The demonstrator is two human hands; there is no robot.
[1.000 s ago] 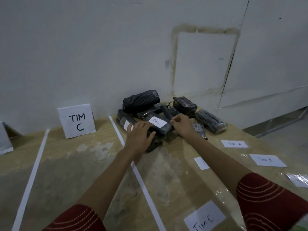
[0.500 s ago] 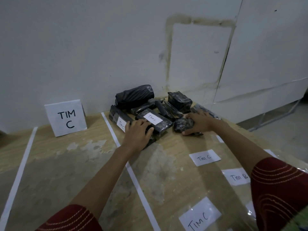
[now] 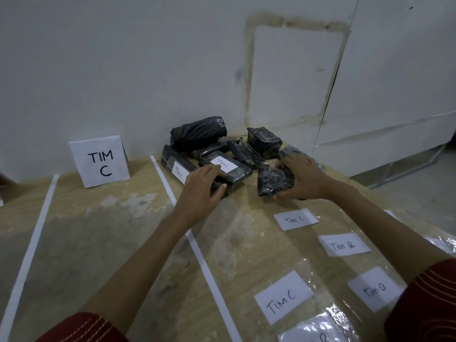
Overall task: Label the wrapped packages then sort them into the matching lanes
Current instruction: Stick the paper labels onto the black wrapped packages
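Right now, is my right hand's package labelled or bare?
Bare where visible: the package the right hand grips shows no white label.

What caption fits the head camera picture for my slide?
Left hand holds a Tim C package; right hand grips another black package.

Makeshift parcel-sorting station, looks like a storeroom or warehouse corner. Worn wooden worktop [image 3: 103, 243] split into lanes by white tape strips [image 3: 197, 245]. Standing card [image 3: 100, 161] reads "TIM C" at one lane's far end. Handwritten paper labels [image 3: 283, 296], "TIM C" and "TIM B", lie under clear film. Pile of black wrapped packages [image 3: 198, 130] sits against a bare white wall [image 3: 123, 70] with a stained rectangular outline [image 3: 249, 70]. Grey floor [image 3: 419, 181] beyond.
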